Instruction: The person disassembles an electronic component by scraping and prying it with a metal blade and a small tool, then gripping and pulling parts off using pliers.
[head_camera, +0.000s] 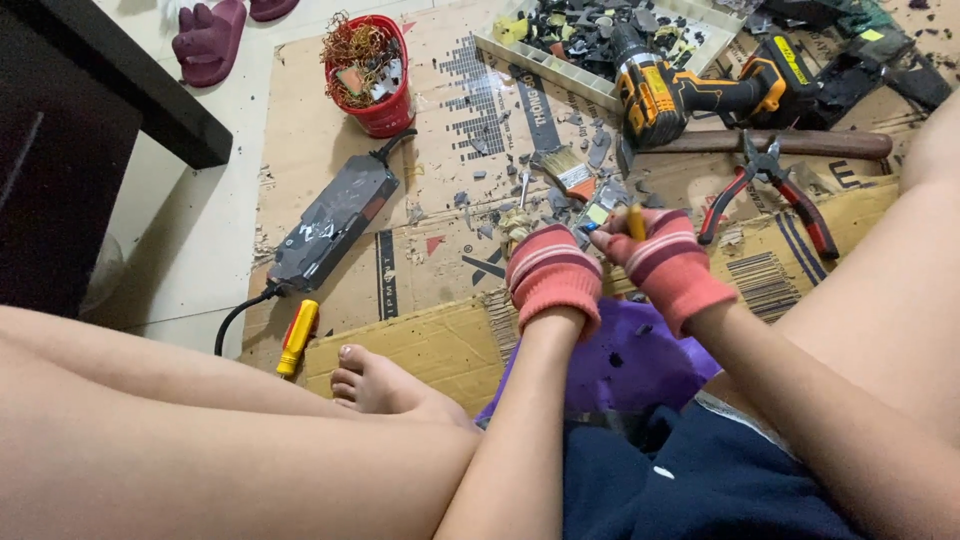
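Between the knees, over a purple seat (640, 360), both gloved hands work close together. My left hand (553, 278) is curled shut in its red striped glove, and what it grips is hidden behind the knuckles; only a scrap of yellowish stuff (517, 225) shows just past it. My right hand (668, 262) is clamped on a yellow tool (636, 221), of which only the stub end pokes up from the fist, so its kind is hard to tell. The piece being worked sits between the two hands and is mostly covered.

Cardboard (440, 250) carpets the floor ahead, strewn with dark chips. A brush (566, 170) lies just beyond the hands, red pliers (775, 190) to the right of them, and a yellow drill (690, 95) further off, near a white tray (560, 65) of scraps whose far end is cut off by the frame. A long handle (800, 143) runs under the drill, its head out of sight. To the left lie a black box (332, 220) with a cord, a red bucket (372, 75) of wire, and a yellow screwdriver (298, 335) at the cardboard's edge. A dark cabinet (70, 150) blocks the far left. Bare legs hem in both sides; the only loose room is the cardboard patch between box and hands.
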